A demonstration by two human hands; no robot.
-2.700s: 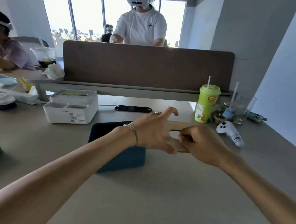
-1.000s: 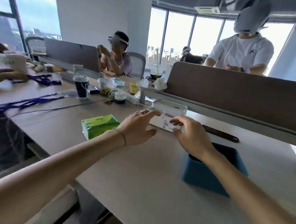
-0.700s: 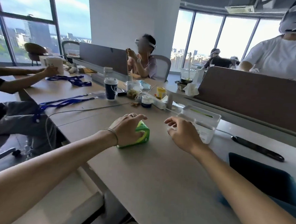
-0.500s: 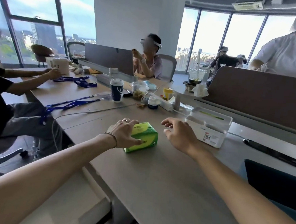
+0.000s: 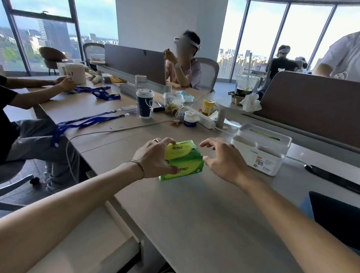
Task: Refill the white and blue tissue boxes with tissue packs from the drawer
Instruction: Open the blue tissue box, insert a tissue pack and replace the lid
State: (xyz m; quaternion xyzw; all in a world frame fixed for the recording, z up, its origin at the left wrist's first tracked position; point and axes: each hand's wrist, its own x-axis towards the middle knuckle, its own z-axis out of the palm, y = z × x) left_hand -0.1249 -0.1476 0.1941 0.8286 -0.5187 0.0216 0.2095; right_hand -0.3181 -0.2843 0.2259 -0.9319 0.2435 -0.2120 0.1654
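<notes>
A green and yellow tissue pack [image 5: 183,161] lies on the grey table [image 5: 201,212]. My left hand [image 5: 154,159] is closed around its left end, thumb on the near side and fingers over the top. My right hand [image 5: 224,158] hovers just right of the pack with fingers spread, its fingertips close to the pack's right end. The white tissue box [image 5: 261,149] stands to the right, with green showing through its top slot. Only the dark open top of the blue tissue box [image 5: 339,220] shows at the right edge.
A black flat object [image 5: 338,179] lies behind the blue box. Cups, a jar, a white power strip [image 5: 203,120] and blue lanyards [image 5: 86,122] crowd the far left of the table. Three people sit around it; another stands behind the brown divider [image 5: 326,108].
The view swung left from the blue box to the tissue pack. My left hand closed on the pack and my right hand came up beside it.
</notes>
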